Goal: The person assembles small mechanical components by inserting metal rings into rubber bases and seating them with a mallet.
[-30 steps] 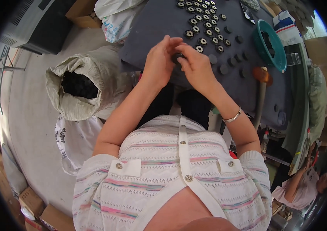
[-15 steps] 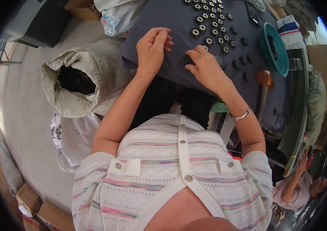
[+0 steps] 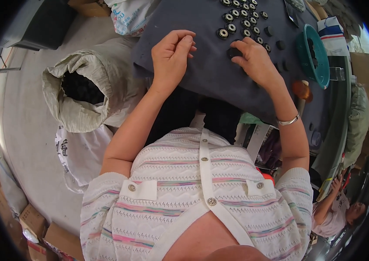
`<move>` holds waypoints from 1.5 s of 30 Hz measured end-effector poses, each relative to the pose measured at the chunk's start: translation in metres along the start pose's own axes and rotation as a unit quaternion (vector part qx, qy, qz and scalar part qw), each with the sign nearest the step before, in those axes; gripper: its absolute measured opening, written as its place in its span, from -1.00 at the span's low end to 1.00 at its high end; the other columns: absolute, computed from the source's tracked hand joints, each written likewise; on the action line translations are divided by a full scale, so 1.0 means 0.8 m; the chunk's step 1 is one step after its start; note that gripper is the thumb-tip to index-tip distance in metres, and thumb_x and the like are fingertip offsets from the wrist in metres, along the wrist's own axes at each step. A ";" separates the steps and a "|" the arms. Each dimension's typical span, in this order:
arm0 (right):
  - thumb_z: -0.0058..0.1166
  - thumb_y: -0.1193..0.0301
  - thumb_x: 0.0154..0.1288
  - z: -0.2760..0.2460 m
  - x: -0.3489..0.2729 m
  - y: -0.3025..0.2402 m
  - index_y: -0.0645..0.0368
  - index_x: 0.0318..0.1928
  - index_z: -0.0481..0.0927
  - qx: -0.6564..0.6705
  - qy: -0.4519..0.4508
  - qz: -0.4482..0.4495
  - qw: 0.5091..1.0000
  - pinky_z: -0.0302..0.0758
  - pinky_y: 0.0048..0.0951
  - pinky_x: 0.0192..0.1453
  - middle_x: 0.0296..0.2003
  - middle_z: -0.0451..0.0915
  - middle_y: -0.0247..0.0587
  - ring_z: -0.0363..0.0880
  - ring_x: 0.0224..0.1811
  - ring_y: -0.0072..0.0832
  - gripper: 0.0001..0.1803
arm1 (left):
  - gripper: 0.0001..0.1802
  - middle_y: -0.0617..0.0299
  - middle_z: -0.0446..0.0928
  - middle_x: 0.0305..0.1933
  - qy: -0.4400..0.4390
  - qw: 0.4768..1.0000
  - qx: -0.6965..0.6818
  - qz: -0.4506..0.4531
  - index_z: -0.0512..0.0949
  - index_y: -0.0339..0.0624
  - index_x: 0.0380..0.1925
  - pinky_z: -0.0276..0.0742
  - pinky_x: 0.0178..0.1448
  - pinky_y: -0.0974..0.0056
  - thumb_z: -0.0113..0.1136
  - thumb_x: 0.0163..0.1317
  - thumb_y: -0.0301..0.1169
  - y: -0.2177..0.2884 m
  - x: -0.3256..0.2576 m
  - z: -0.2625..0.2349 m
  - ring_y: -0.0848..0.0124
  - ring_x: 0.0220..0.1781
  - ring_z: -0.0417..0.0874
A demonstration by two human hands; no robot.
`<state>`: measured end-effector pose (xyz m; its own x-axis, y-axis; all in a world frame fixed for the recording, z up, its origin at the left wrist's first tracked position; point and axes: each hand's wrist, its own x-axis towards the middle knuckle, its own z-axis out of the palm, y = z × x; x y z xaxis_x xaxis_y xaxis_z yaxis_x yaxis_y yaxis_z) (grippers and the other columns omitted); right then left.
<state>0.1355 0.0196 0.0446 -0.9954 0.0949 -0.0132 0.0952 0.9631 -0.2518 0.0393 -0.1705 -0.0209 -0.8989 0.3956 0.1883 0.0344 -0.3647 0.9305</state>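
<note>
My left hand hangs over the near left part of the grey-clothed table. Its fingers are curled with the thumb pressed against them, and whatever they may hold is hidden. To its right, my right hand pinches a black round disc between thumb and fingers, low over the cloth. Just beyond it lie several black round pieces with metal bearing centres, spread toward the far edge. Plain black discs lie to the right of these, some partly behind my right hand.
A teal plastic basin with dark pieces stands on the right, near a clear jar and a hammer with an amber head. An open woven sack of black pieces stands left of the table. A person is at lower right.
My right hand has moved right and slightly away from me, beside the bearing pieces, with a black disc at its fingertips. My left hand has hardly moved.
</note>
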 end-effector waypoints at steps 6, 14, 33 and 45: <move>0.21 0.53 0.01 0.001 0.007 0.000 0.33 -0.12 0.52 0.002 -0.026 -0.031 0.999 0.42 -0.24 -0.15 -0.32 0.44 -0.05 0.50 -0.25 -0.10 -0.64 | -0.85 0.28 0.56 -0.43 0.004 1.000 0.001 -0.004 0.58 -0.31 -0.27 0.48 -0.36 0.49 0.06 0.27 -0.48 0.000 0.001 0.000 0.58 -0.40 0.58; 0.22 0.35 0.05 0.026 0.003 -0.020 0.22 -0.29 0.44 -0.098 0.030 -0.090 0.991 0.50 -0.23 -0.29 -0.32 0.44 -0.08 0.54 -0.28 -0.12 -0.71 | -0.83 0.19 0.56 -0.37 0.002 1.000 0.017 -0.015 0.56 -0.35 -0.22 0.50 -0.30 0.44 0.02 0.31 -0.50 -0.001 0.006 0.006 0.49 -0.35 0.60; 0.17 0.41 0.06 -0.117 -0.076 0.363 0.15 0.03 0.57 -0.112 0.196 0.286 0.931 0.43 -0.22 0.10 -0.07 0.59 0.03 0.54 0.02 -0.12 -0.56 | -0.84 0.23 0.55 -0.37 -0.024 0.999 0.049 -0.003 0.55 -0.34 -0.21 0.48 -0.31 0.48 0.02 0.30 -0.51 -0.004 0.006 0.009 0.55 -0.36 0.56; 0.21 0.36 0.03 -0.117 -0.073 0.396 0.19 -0.30 0.65 -0.104 0.138 0.320 0.932 0.48 -0.26 -0.11 -0.37 0.63 0.00 0.62 -0.27 -0.16 -0.78 | -0.85 0.25 0.55 -0.37 -0.033 0.999 0.040 -0.013 0.56 -0.34 -0.23 0.47 -0.33 0.48 0.02 0.28 -0.54 -0.001 0.005 0.008 0.55 -0.37 0.57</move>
<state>0.2247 0.3428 0.0562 -0.6962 0.6999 0.1594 0.6967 0.7123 -0.0849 0.0384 -0.1630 -0.0188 -0.8693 0.4596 0.1820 0.0494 -0.2855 0.9571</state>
